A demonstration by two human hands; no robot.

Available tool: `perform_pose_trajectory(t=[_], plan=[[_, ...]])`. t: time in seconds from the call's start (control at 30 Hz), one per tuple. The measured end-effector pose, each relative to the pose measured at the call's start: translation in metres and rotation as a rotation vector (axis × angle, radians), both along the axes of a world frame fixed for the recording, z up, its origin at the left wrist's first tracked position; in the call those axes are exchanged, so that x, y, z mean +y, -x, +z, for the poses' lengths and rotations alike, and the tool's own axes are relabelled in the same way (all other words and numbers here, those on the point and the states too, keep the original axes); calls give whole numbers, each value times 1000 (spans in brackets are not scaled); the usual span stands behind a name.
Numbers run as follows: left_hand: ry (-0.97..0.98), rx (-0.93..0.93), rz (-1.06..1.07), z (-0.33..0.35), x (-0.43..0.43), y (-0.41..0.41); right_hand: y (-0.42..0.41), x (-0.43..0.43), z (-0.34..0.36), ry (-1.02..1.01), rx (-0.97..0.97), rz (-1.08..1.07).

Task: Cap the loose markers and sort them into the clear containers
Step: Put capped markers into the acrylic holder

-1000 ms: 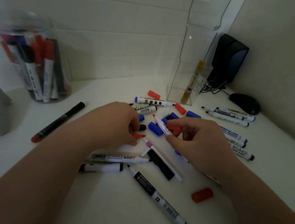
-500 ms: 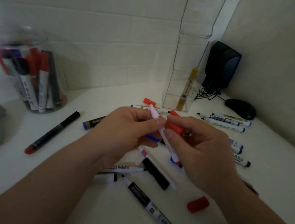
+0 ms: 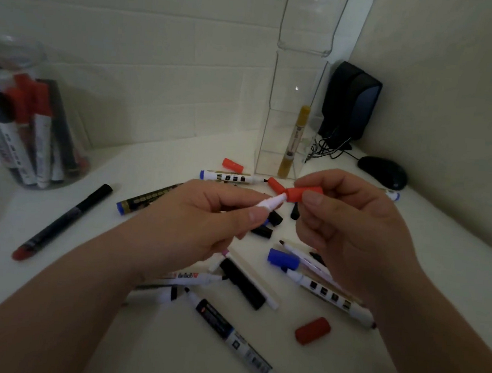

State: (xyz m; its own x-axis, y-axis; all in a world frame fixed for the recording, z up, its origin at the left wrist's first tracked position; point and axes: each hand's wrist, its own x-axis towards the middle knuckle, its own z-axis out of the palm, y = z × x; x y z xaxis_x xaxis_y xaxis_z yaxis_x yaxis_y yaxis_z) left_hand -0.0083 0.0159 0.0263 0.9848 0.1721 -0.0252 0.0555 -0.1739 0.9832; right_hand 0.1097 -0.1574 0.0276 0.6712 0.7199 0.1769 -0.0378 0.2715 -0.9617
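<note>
Red is the cap [image 3: 304, 193] that the right hand [image 3: 353, 233] pinches between thumb and forefinger, above the middle of the bench [image 3: 158, 161]. The left hand [image 3: 203, 227] holds a white marker [image 3: 270, 204]. Its fingers [image 3: 254, 215] are curled around the barrel, and only the front part of the marker comes out from them. The open end of the cap touches the nose of the marker, so the two lie in one line. Whether the cap is pushed fully on, I cannot tell. Both hands are up over the bench, close together.

Under them lie many loose markers and caps. A blue cap [image 3: 283, 259] lies just below the right hand, beside an uncapped marker with black squares [image 3: 327, 293]. A second red cap [image 3: 313, 330] lies alone near the right forearm. A third red cap [image 3: 232, 165] lies further back, near a blue-ended marker [image 3: 227, 177]. A long black marker [image 3: 62, 222] with a red end lies apart at the left.

At the far left stands a round clear jar [image 3: 20, 50] with red and black capped markers upright inside. At the back stands a tall clear container [image 3: 307, 29], and a yellow marker [image 3: 294, 143] leans inside it. To the right of it, in the corner, are a black speaker [image 3: 351, 103] and a black mouse [image 3: 382, 172].
</note>
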Motion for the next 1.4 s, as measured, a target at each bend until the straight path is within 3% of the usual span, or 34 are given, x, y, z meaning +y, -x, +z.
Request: perform_pose_trajectory(t=[0.13, 0.3, 0.5, 0.63, 0.77, 0.9, 1.0, 1.1, 1.23, 1.3, 1.4], plan=[[-113, -65, 19, 5, -2, 2, 2, -2, 0, 88, -80, 33], [-392, -157, 49, 4, -3, 4, 6, -9, 9, 408, -429, 5], [-602, -257, 70, 0, 0, 4, 8, -10, 11, 494, -586, 9], [-734, -359, 59, -2, 3, 4, 12, -5, 8, 453, -552, 25], [-778, -471, 80, -4, 3, 3, 14, -2, 9, 367, -362, 24], [-748, -426, 126, -8, 3, 0, 16, 4, 4, 337, -310, -6], [-592, -284, 148, -7, -2, -1, 11, 8, -4, 268, -168, -11], [-71, -127, 165, -3, -3, -3, 3, 8, -10, 175, -21, -2], [482, 20, 160, -1, -4, -7, 2, 9, -14, 179, -42, -5], [557, 50, 134, -4, -6, -9, 5, 11, -17, 209, -68, -22], [491, 49, 109, -8, -5, -10, 5, 15, -21, 212, -55, -52]])
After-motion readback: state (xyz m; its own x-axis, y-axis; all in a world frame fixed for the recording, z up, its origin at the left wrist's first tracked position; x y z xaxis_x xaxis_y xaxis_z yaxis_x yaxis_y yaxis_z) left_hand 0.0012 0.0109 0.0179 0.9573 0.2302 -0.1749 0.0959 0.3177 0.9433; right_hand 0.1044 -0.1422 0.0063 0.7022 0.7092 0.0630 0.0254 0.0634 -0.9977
